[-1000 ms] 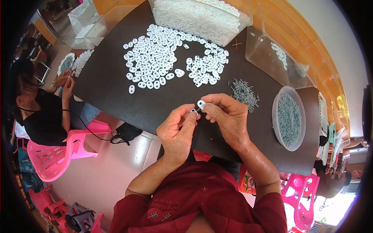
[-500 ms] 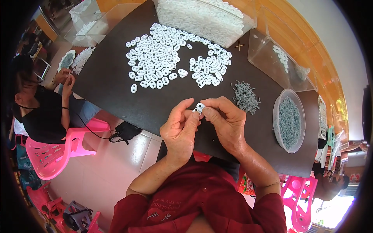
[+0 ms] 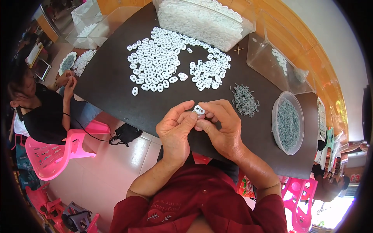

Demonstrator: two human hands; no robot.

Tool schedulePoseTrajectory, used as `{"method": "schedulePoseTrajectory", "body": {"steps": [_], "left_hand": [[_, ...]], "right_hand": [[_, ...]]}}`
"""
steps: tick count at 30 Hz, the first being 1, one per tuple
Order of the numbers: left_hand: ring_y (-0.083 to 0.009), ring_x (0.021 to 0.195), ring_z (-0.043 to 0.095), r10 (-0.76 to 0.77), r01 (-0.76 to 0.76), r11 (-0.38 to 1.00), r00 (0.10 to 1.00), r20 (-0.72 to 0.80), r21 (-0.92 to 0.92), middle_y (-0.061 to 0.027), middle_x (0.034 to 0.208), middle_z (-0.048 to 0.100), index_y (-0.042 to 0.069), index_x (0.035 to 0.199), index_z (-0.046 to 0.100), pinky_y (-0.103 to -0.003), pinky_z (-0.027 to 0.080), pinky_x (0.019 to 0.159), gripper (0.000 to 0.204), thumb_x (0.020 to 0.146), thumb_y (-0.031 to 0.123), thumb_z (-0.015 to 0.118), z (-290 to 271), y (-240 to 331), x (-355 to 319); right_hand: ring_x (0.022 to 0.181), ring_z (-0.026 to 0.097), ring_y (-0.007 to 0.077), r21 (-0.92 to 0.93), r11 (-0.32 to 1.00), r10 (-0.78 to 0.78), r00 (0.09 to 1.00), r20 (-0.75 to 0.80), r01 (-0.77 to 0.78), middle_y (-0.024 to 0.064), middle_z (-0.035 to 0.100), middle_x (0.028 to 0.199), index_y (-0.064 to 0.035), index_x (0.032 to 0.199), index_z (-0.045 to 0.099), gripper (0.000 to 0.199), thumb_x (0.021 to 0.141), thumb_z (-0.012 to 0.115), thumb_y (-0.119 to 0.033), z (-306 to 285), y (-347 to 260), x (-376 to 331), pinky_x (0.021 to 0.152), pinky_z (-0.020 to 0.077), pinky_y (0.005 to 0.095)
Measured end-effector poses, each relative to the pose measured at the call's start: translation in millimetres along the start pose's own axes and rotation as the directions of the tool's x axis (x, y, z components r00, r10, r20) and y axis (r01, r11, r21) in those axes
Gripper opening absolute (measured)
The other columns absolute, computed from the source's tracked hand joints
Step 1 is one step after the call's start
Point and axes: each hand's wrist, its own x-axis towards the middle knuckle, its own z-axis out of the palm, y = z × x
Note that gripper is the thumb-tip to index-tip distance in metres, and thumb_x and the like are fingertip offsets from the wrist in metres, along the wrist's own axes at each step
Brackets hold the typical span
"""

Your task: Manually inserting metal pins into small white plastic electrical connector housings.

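Pinching a small white plastic piece (image 3: 199, 110) between the fingertips of both hands, the left hand (image 3: 176, 132) and right hand (image 3: 221, 128) meet over the near edge of the dark surface (image 3: 116, 89). A spread of white pieces (image 3: 167, 64) lies beyond, a small grey pin pile (image 3: 244, 100) just right, beside a round tub of pins (image 3: 288, 122).

A pink plastic chair (image 3: 58, 149) holds a seated person in a black top (image 3: 40, 116) — a black pouch (image 3: 126, 134) lies on the tiled floor (image 3: 112, 171).
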Motion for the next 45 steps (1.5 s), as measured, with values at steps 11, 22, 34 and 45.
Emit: {"method": "schedulePoseTrajectory", "body": {"steps": [11,22,34,45], "left_hand": [[-0.0155,0.076,0.063,-0.067,0.066,0.998,0.997,0.030,0.012,-0.0133,0.091,0.066,-0.009,0.105,0.060,-0.027,0.052,0.069,0.020,0.088,-0.001,0.056,-2,7,1],[-0.0045,0.075,0.050,0.006,-0.025,0.993,0.986,0.166,0.116,-0.0003,0.085,0.057,-0.005,0.114,0.061,-0.017,0.042,0.069,0.025,0.089,0.001,0.060,-7,12,7],[-0.0069,0.079,0.055,0.092,-0.120,0.977,0.983,0.161,0.173,-0.0030,0.092,0.062,-0.003,0.112,0.063,-0.020,0.046,0.068,0.025,0.088,0.003,0.061,-13,7,4],[-0.0055,0.078,0.048,0.225,-0.279,0.920,0.951,0.210,0.276,0.0000,0.088,0.055,-0.001,0.113,0.064,-0.018,0.040,0.069,0.024,0.091,0.005,0.059,-13,1,4]], "right_hand": [[0.070,0.054,0.0236,-0.393,0.846,-0.407,0.913,-0.041,0.360,0.0106,0.061,0.086,0.0009,0.101,0.063,0.039,0.064,0.072,0.005,0,7,7,0.059,0.0455,0.0322],[0.069,0.055,0.0243,-0.372,0.857,-0.400,0.915,-0.046,0.356,0.0118,0.061,0.087,0.0024,0.102,0.064,0.037,0.066,0.072,0.005,0,10,5,0.059,0.0460,0.0323],[0.065,0.055,0.0239,-0.219,0.939,-0.292,0.951,-0.103,0.265,0.0092,0.060,0.080,0.0004,0.100,0.062,0.032,0.069,0.071,0.004,7,5,2,0.057,0.0451,0.0325],[0.061,0.052,0.0144,-0.196,0.946,-0.283,0.952,-0.118,0.257,0.0059,0.056,0.073,0.0002,0.102,0.064,0.030,0.073,0.070,0.005,10,2,-2,0.054,0.0425,0.0252]]}}
